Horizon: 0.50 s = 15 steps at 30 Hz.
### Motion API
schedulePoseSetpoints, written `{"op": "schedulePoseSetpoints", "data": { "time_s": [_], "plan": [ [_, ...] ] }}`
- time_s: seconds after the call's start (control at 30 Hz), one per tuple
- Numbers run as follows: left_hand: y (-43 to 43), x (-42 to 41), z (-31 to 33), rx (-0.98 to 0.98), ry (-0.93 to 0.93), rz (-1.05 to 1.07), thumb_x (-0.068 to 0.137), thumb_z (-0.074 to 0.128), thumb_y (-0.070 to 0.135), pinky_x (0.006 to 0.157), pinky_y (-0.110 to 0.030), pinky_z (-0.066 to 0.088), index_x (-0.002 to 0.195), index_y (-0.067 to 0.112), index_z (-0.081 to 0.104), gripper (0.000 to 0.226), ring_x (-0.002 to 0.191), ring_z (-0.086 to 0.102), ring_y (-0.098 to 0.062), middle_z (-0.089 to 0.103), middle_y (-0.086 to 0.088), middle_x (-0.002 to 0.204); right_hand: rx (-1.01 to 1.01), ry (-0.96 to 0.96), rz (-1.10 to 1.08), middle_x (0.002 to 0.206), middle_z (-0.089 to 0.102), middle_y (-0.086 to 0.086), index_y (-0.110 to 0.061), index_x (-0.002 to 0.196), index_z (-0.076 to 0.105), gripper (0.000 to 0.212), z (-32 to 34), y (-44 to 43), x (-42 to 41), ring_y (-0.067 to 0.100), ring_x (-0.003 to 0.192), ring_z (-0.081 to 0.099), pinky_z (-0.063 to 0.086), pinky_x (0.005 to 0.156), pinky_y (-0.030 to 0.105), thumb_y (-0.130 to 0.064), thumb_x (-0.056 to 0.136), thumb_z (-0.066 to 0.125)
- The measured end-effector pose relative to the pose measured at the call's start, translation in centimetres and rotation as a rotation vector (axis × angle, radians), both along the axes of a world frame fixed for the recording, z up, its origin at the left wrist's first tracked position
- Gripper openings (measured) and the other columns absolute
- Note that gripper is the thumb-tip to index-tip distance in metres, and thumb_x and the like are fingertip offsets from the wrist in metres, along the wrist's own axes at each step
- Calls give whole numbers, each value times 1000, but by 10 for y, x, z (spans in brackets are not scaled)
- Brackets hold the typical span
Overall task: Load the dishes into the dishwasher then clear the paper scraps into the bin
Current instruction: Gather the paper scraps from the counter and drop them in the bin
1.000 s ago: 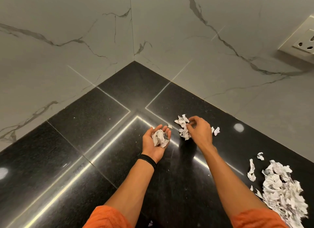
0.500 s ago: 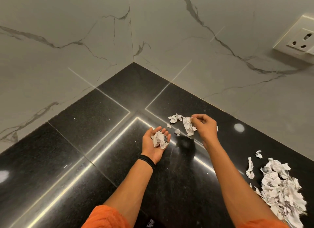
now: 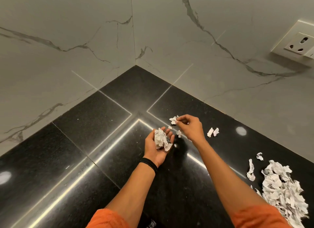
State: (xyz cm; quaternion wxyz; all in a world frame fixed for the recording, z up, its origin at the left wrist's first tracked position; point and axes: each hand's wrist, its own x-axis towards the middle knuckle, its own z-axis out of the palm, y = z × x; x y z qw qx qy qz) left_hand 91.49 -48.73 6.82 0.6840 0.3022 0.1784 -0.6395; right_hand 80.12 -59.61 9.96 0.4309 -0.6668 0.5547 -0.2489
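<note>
My left hand point(image 3: 153, 151) lies palm up over the black counter point(image 3: 95, 125), fingers relaxed, carrying a wad of crumpled paper scraps point(image 3: 161, 141). Just beyond it, my right hand point(image 3: 192, 127) reaches back and pinches a small white scrap point(image 3: 173, 120) lying on the counter with thumb and fingertips. Two tiny scraps point(image 3: 178, 133) lie between the hands. Another pair of scraps point(image 3: 213, 131) lies to the right of my right hand. A large pile of scraps point(image 3: 285, 193) sits at the right edge.
Marble walls point(image 3: 85, 49) meet in a corner behind the counter. A wall socket point(image 3: 299, 45) is mounted at the upper right. A few loose scraps point(image 3: 250, 170) lie left of the large pile. No dishwasher or bin is in view.
My right hand lifted a scrap from the small cluster, brought it toward my left palm, then went back to the scraps behind. The wad in my left palm has grown.
</note>
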Motion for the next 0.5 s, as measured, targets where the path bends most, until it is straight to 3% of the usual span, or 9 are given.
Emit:
{"op": "schedulePoseSetpoints", "data": {
  "time_s": [0.1, 0.23, 0.33, 0.5],
  "plan": [
    [-2, 7, 1, 15, -14, 15, 102, 48, 33, 86, -43, 55, 114, 2, 66, 38, 94, 68, -30, 71, -19, 105, -137, 366, 157, 96, 73, -11, -32, 108, 74, 20, -16, -27, 7, 15, 94, 69, 56, 85, 36, -24, 91, 68],
    [-6, 16, -4, 45, -33, 35, 103, 46, 34, 88, -43, 55, 127, 0, 62, 44, 101, 67, -30, 70, -20, 116, -295, 635, 369, 109, 62, 1, -29, 120, 70, 25, -37, -43, 19, 31, 102, 64, 52, 81, 43, -25, 96, 61],
    [-8, 22, -12, 61, -41, 47, 103, 47, 35, 92, -43, 54, 132, 0, 60, 47, 108, 64, -31, 64, -20, 132, -407, 677, 390, 106, 59, 3, -25, 117, 71, 23, -47, -44, 24, 31, 99, 63, 50, 74, 40, -30, 99, 57],
    [-9, 24, -18, 76, -28, 45, 103, 47, 35, 98, -43, 50, 129, 2, 61, 44, 100, 64, -29, 62, -18, 124, -477, 485, 236, 98, 62, -4, -23, 107, 75, 20, -51, -28, 16, 20, 90, 62, 48, 69, 34, -32, 99, 59]
  ]
}}
